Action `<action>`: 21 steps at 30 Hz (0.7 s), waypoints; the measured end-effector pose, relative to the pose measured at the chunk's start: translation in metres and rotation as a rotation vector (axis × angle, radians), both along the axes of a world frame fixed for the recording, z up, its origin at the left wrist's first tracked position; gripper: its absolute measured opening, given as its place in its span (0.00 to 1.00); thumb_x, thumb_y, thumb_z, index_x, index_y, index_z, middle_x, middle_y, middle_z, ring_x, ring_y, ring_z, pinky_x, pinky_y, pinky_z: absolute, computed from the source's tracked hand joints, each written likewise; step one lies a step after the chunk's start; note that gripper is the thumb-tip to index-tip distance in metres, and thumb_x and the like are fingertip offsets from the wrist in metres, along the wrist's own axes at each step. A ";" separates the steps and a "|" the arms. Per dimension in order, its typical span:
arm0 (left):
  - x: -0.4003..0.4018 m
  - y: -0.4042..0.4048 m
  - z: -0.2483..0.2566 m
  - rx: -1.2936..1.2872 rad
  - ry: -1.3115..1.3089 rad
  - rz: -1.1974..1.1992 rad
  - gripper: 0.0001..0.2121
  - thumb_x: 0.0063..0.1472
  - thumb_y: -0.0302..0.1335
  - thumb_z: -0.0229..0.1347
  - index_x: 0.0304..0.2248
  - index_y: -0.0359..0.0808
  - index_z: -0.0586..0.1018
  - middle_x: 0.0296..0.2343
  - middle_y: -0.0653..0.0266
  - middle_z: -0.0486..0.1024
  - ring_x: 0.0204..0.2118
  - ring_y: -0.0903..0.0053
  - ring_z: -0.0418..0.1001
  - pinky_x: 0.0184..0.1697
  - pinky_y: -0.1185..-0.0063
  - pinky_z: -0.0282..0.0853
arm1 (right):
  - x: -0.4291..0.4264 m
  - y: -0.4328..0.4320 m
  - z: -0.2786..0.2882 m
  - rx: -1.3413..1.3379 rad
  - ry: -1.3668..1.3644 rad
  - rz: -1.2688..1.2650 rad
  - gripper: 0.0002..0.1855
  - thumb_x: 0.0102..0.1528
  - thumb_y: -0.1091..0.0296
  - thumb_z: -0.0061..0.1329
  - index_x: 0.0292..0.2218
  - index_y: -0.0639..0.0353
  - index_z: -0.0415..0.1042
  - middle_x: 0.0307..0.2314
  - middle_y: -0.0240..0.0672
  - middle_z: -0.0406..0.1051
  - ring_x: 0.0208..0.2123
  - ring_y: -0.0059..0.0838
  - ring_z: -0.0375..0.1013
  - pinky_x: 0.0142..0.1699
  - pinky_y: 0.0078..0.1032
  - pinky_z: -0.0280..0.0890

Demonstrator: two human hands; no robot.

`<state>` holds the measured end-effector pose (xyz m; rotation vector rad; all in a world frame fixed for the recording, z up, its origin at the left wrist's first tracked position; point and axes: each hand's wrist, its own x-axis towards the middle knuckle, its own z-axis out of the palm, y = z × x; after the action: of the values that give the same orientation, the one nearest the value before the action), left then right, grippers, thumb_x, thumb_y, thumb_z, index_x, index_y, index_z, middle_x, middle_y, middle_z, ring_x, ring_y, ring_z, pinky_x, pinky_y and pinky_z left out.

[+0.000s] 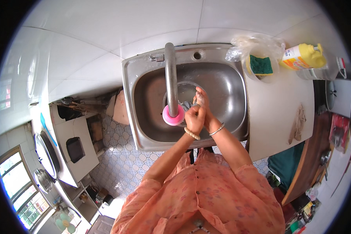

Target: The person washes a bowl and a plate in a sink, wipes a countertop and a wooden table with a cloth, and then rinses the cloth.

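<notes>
Both hands are close together over a stainless steel sink (228, 117). My left hand (195, 117) is curled, its fingers closed around what looks like part of a greyish wet cloth (186, 104). Against it lies my right hand (202, 101), fingers extended and whitish with suds; whether it also grips the cloth cannot be told. Beneath them a round clear basin (190, 84) stands in the sink, partly hidden by the hands and the faucet. The curved metal faucet (171, 76) with a pink nozzle (173, 115) hangs just left of my left hand.
On the counter (276, 117) right of the sink are a bowl (249, 74) with a green-and-yellow scouring sponge (261, 65), a crumpled plastic bag (239, 48), a yellow pump bottle (304, 57) lying tilted, and a brownish glove or cloth (297, 124). A tiled wall rises behind the sink.
</notes>
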<state>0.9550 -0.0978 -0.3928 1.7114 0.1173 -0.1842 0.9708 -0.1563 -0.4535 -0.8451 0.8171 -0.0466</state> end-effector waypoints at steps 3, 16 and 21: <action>0.030 0.006 -0.017 0.021 -0.053 0.036 0.16 0.51 0.29 0.50 0.11 0.30 0.65 0.07 0.71 0.57 0.14 0.89 0.53 0.14 0.80 0.50 | 0.001 0.010 -0.001 0.300 0.010 -0.119 0.11 0.52 0.72 0.33 0.37 0.61 0.64 0.25 0.25 0.60 0.28 0.17 0.59 0.36 0.15 0.57; 0.049 0.014 -0.007 -0.079 0.250 0.155 0.15 0.51 0.29 0.49 0.12 0.29 0.67 0.08 0.73 0.61 0.14 0.90 0.54 0.15 0.83 0.51 | -0.002 0.028 0.041 0.018 -0.054 0.010 0.10 0.53 0.64 0.36 0.32 0.61 0.65 0.24 0.26 0.64 0.25 0.14 0.62 0.26 0.15 0.57; -0.008 -0.007 -0.013 -0.060 -0.079 -0.007 0.14 0.49 0.25 0.51 0.11 0.30 0.65 0.08 0.71 0.58 0.16 0.90 0.54 0.14 0.81 0.52 | -0.006 -0.006 0.008 0.243 -0.052 -0.075 0.08 0.51 0.63 0.40 0.31 0.55 0.64 0.18 0.22 0.57 0.21 0.13 0.58 0.26 0.15 0.56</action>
<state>0.9473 -0.1044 -0.4060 1.6574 0.0471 -0.1234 0.9646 -0.1619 -0.4454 -0.5822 0.7869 -0.0343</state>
